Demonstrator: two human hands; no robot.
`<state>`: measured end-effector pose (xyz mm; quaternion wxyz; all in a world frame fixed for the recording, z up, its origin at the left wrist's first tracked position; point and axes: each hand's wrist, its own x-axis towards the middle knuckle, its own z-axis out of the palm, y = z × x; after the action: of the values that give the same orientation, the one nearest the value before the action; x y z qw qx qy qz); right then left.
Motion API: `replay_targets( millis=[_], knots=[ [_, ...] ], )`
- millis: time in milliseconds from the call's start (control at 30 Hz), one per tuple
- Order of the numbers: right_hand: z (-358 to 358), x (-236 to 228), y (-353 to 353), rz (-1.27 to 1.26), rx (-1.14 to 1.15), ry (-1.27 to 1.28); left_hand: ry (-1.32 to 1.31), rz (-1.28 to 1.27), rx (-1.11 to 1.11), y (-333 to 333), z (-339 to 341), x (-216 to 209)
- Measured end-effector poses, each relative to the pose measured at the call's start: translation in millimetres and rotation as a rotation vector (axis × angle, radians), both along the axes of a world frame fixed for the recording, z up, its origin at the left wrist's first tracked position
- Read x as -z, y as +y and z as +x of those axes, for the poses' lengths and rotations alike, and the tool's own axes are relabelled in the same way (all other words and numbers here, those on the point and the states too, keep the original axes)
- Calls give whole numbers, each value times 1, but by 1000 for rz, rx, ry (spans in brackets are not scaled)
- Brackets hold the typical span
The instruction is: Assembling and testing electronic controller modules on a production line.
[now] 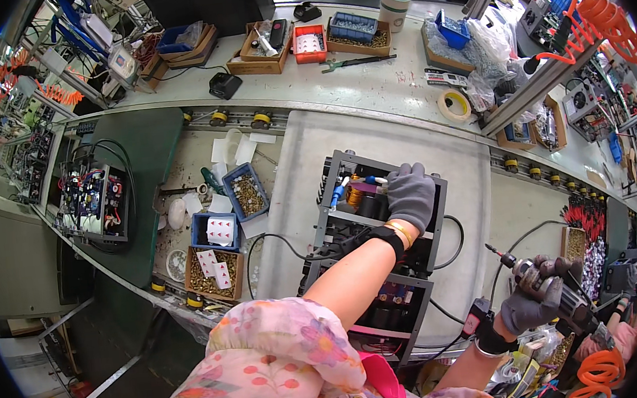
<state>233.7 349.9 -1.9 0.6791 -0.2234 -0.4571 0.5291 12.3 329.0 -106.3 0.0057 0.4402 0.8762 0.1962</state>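
Gloved in grey, my left hand (411, 198) is curled over the far right part of an open metal chassis (443, 214). Its fingertips are partly hidden, and I cannot make out what they grip. Blue-sleeved cable lugs (339, 194), a copper coil and dark cylinders show inside the chassis, beside that hand. My right hand (532, 303), also gloved, is wrapped round a power screwdriver (523, 267) held to the right of the chassis. The bit points up and left, apart from the chassis. A second open chassis (390, 307) lies nearer to me, partly behind my left forearm.
Left of the chassis stand blue bins (247, 191) and a cardboard box (208, 283) of brass-coloured fasteners. Another wired unit (94, 201) sits on a green board (148, 142). The back shelf holds a red bin (310, 44), a wrench (355, 63) and a tape roll (454, 104). An orange coiled hose (604, 372) hangs lower right.
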Motion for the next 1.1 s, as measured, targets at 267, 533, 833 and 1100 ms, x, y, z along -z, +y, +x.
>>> replay_targets(
  millis=[267,533,833,1100],
  knots=[
    [16,-2,-3,11,88,-72,87,-37,19,1,-2,1],
    [32,-5,-1,31,98,-18,144,-33,-35,-2,0,8],
    [31,-6,2,101,65,18,67,-256,-32,1,-3,-10],
    [29,-5,4,109,111,11,106,-193,-49,4,-4,-4]
  ],
)
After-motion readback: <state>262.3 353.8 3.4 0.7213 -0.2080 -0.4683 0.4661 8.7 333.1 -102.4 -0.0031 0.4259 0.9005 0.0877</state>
